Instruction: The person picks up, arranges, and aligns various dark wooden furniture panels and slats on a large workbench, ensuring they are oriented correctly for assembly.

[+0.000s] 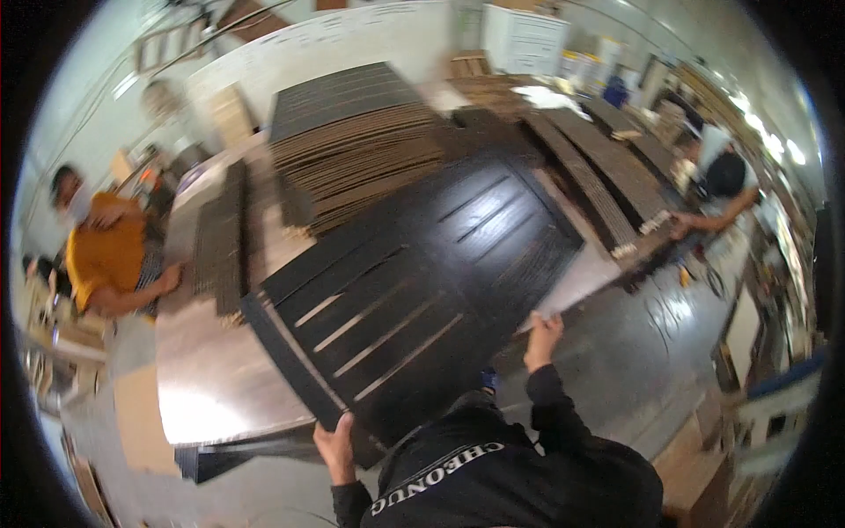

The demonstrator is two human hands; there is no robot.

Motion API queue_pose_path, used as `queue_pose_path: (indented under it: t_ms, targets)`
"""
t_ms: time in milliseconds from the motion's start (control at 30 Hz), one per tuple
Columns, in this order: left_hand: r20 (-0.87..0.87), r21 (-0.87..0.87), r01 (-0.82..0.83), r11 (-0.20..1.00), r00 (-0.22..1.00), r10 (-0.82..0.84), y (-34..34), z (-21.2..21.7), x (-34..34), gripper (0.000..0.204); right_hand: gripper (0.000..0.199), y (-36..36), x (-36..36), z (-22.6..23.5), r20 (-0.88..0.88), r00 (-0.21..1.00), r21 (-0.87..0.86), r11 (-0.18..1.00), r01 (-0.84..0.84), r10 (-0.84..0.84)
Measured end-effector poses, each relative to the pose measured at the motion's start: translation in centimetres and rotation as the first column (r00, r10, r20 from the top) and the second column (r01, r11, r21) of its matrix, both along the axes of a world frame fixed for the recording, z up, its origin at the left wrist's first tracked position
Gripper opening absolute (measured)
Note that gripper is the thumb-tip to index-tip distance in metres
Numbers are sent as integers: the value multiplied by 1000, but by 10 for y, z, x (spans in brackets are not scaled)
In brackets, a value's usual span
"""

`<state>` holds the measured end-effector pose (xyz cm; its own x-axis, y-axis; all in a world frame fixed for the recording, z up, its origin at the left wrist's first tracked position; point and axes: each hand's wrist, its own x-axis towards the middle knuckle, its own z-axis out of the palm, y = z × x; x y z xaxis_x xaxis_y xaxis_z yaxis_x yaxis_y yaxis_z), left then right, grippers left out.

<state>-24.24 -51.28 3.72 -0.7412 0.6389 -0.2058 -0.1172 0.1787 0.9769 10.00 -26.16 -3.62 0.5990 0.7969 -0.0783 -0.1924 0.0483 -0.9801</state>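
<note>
A large black slatted wooden panel (400, 330) spans the middle of the view, tilted across the worktable (211, 387). Long open gaps run between the slats of its near half; the far half catches a bright reflection. My left hand (335, 447) has its fingers closed on the panel's near left corner, thumb on top. My right hand (543, 341) grips the panel's right edge, its fingers partly hidden. Behind the panel rises a tall stack of dark slatted boards (352, 150).
Bundles of dark strips lie on the left (231, 233) and right (585, 176) of the table. A person in an orange top (110, 246) stands at the left; another person's arm (722, 211) reaches in from the right. Cables (673, 317) lie on the grey floor.
</note>
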Motion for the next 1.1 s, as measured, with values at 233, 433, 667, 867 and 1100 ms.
queue_pose_path:
  t_ms: [233, 433, 667, 867, 1100]
  targets:
    - [93, 29, 115, 993, 989, -117, 7, 67, 27, 36, 44, -28, -21, 28, -352, 936, -79, 996, -53, 22]
    - [-352, 172, 102, 980, 935, -36, 22, 95, 38, 79, 47, 2, -16, 37, -706, 697, 25, 988, -154, 127]
    - [-286, 293, 286, 912, 937, -202, 34, 135, 18, 29, 11, 14, 3, 80, -675, 493, 313, 818, -484, 549]
    - [-393, 368, 229, 901, 917, -72, 12, 176, 18, 32, 29, -42, 12, 162, -545, 488, 497, 732, -467, 682]
    - [139, 374, 128, 918, 971, -192, -42, 129, -50, 26, 24, -118, 38, 216, -340, 738, 578, 749, -324, 582]
